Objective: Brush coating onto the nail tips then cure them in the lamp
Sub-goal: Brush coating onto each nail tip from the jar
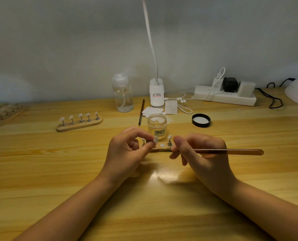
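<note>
Hands meet over a glossy, yellow-grained wooden table [57,171]. The left hand [127,150] curls inward, thumb and forefinger pinching a small pale translucent nail tip [156,139] on its metal peg. The right hand [202,152] grips a slim brown wooden-handled brush [231,151], whose handle lies level and points out to the right; its bristle end is hidden behind the fingers. Between both hands sits a short wooden nail-tip stand [160,149], mostly covered, with one more tip upright on a silver peg [169,140] just beside the right fingers. Directly behind the stand is a small clear glass jar [157,125], open, with a pale filling; its round black lid [201,120] lies apart to the right. To the left, well apart, rests a longer rounded wooden holder carrying five white tips [79,121], and another blurred one [4,114] near the edge. Farther back stand a clear plastic pump bottle [122,93], a second dark brush [141,112], white square pads [151,111], a white clip lamp with a bendy neck [156,92] and a white power strip [226,96].
</note>
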### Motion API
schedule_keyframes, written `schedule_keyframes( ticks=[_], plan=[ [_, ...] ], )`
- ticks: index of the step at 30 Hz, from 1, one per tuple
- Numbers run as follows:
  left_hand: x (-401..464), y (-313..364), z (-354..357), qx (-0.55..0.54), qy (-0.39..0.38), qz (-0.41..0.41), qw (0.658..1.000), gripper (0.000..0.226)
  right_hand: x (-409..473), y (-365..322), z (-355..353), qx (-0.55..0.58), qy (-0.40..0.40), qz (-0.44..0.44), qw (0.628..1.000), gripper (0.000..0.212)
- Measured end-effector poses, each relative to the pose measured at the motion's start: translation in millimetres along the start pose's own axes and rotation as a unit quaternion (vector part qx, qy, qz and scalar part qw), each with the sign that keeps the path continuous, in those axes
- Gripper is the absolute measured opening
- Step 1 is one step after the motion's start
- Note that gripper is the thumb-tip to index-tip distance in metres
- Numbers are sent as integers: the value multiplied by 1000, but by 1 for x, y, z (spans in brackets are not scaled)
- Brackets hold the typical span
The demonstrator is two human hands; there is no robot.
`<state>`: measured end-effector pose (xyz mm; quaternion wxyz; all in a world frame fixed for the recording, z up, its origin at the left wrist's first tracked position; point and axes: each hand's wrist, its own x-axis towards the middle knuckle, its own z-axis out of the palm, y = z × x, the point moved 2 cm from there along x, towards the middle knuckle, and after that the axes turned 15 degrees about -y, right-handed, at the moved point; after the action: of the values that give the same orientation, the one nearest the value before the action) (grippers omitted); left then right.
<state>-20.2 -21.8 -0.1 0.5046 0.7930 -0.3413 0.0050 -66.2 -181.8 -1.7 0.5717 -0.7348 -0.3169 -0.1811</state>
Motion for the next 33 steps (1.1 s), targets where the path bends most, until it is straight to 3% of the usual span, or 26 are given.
schedule_keyframes(
  ticks=[5,13,18,26,33],
  plan=[
    [0,0,0,-7,-2,-7,1000,9,5,3,0,-32,28,16,999,22],
    [0,0,0,0,14,-22,1000,8,1,2,3,49,18,35,998,32],
    [-1,0,-1,-12,6,-21,1000,8,2,2,0,22,50,20,998,30],
    [3,-1,1,-12,18,-20,1000,9,2,1,3,29,17,41,999,31],
    [-2,2,1,2,13,7,1000,11,4,-2,-2,-68,69,31,995,10]
  ],
)
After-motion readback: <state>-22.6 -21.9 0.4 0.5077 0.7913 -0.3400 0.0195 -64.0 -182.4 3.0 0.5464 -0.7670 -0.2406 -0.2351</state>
